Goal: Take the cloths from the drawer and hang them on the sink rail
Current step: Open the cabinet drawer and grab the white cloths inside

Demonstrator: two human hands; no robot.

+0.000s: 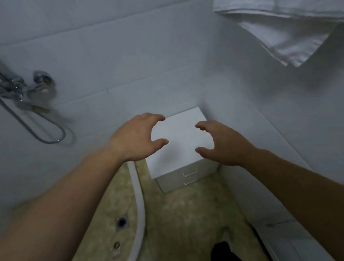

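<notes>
A small white drawer unit (180,149) stands on the floor in the corner of the tiled walls. Two drawers with clear handles (190,172) show on its front, both closed. My left hand (135,137) hovers over the unit's left side, fingers curled and apart, holding nothing. My right hand (222,143) hovers over its right side, also spread and empty. No cloths from the drawer are visible. The sink rail is not in view.
White towels (295,11) hang at the upper right. A chrome shower mixer with a hose (25,92) is fixed to the left wall. A curved white shower-tray edge (140,203) and two floor drains (121,222) lie on the beige floor.
</notes>
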